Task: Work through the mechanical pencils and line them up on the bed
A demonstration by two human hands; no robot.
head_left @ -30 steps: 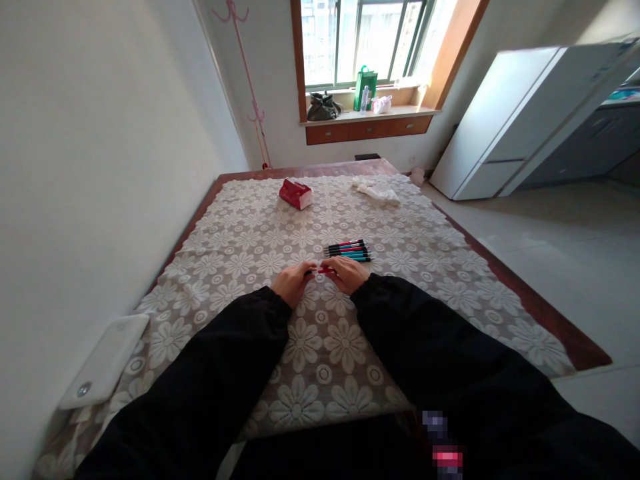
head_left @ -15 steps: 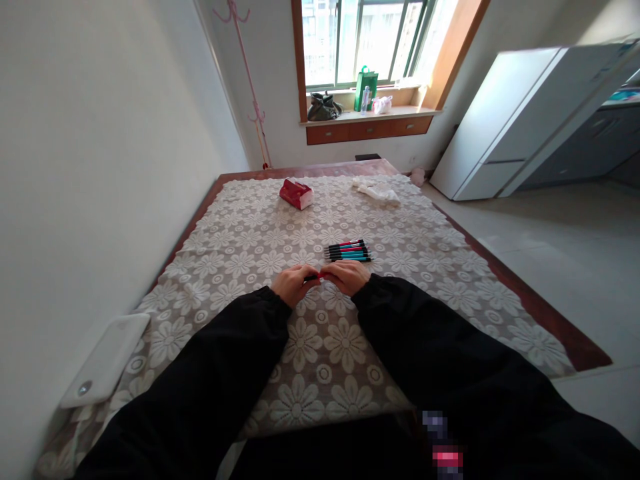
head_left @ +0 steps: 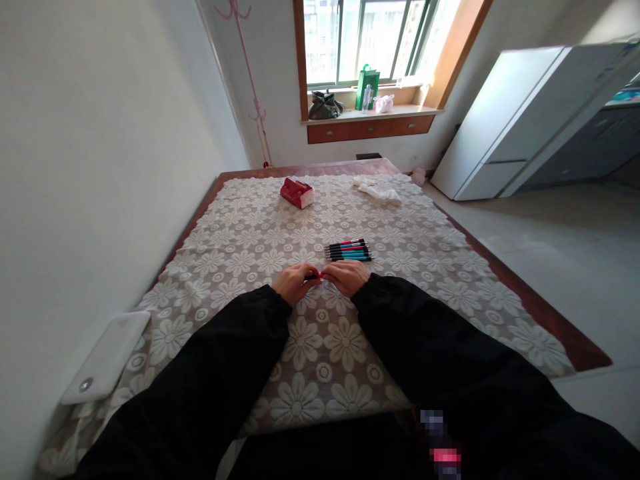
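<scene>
Between my two hands is a red and black pen (head_left: 321, 276), mostly hidden by my fingers. My left hand (head_left: 294, 283) is closed on its black end. My right hand (head_left: 347, 275) pinches the red part, with the fingertips of both hands almost meeting. Just beyond my right hand, several pens (head_left: 349, 250) lie side by side in a row on the lace tablecloth (head_left: 303, 343). Some have red barrels and some teal, with black ends.
Farther back on the table lie a red tissue pack (head_left: 297, 193) and a crumpled white plastic bag (head_left: 380, 192). A white device (head_left: 107, 360) rests at the left edge by the wall. A white refrigerator (head_left: 493, 127) stands beyond the table on the right.
Both hands keep their hold on the pen in nearly the same place. Only a slight shift of the camera view shows.
</scene>
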